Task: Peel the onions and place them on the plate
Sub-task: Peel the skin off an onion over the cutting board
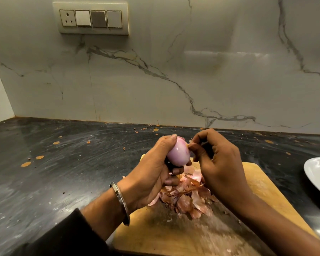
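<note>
A left hand (pixel 151 170) grips a smooth, glossy purple onion (pixel 178 154) above a wooden cutting board (pixel 266 191). The right hand (pixel 218 163) pinches its tip. Papery skins (pixel 190 196) lie heaped below; a white plate (pixel 318 174) sits right.

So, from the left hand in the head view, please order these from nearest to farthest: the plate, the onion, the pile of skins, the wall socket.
1. onion, held in the left hand.
2. pile of skins, on the board beneath.
3. plate, far right edge.
4. wall socket, high on the wall, upper left.
</note>
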Action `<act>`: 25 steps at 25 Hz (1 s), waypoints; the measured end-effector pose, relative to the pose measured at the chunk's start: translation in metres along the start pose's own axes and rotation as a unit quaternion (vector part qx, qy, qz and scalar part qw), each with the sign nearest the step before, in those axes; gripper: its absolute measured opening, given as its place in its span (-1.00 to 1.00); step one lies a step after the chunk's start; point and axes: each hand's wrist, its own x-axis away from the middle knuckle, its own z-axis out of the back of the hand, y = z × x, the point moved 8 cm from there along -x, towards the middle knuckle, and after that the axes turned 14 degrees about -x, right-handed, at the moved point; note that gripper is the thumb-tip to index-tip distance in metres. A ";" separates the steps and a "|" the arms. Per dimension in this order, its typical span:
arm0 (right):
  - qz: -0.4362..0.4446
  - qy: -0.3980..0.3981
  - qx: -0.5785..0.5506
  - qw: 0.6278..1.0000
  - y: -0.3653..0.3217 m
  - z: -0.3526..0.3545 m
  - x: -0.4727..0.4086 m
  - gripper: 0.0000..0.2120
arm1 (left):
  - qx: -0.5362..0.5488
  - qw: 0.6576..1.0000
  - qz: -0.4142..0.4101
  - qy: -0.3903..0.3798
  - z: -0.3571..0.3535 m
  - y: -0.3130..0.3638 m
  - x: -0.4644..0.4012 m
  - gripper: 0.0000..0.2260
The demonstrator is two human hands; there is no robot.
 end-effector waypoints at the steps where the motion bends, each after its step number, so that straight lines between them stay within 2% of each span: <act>1: 0.019 -0.016 0.071 0.997 -0.001 -0.001 -0.001 -0.93 | -0.048 0.998 -0.015 0.030 0.005 0.002 0.000 -0.66; 3: 0.030 -0.087 0.145 0.985 -0.001 -0.008 -0.002 -0.89 | -0.121 0.990 -0.034 0.060 0.012 0.006 0.002 -0.72; 5: 0.032 -0.156 0.171 0.972 -0.001 -0.015 -0.002 -0.81 | -0.157 0.984 -0.051 0.062 0.013 0.010 0.004 -0.70; 7: 0.040 -0.190 0.204 0.960 -0.003 -0.017 -0.002 -0.75 | -0.184 0.978 -0.072 0.069 0.012 0.015 0.005 -0.72; 9: 0.036 -0.189 0.225 0.955 -0.004 -0.016 -0.003 -0.71 | -0.211 0.971 -0.096 0.063 0.008 0.020 0.007 -0.75; 10: 0.019 -0.174 0.203 0.963 -0.003 -0.014 -0.004 -0.72 | -0.218 0.968 -0.107 0.055 0.006 0.022 0.008 -0.73; 12: -0.051 -0.133 0.082 0.986 0.003 -0.011 -0.004 -0.75 | -0.210 0.971 -0.108 0.038 0.003 0.022 0.009 -0.68; 15: -0.132 -0.097 -0.052 0.985 0.009 -0.009 -0.003 -0.71 | -0.180 0.979 -0.091 0.021 0.002 0.017 0.008 -0.68; 20: -0.161 -0.101 -0.156 0.969 0.007 -0.012 -0.003 -0.73 | -0.069 0.996 -0.057 -0.006 0.004 0.012 0.005 -0.67; 23: -0.200 -0.081 -0.291 0.932 0.006 -0.007 -0.003 -0.74 | 0.002 0.998 -0.060 -0.006 0.005 0.014 0.004 -0.72; 25: -0.174 -0.088 -0.271 0.943 0.003 -0.004 -0.005 -0.70 | -0.005 0.997 -0.074 0.003 0.009 0.018 0.004 -0.70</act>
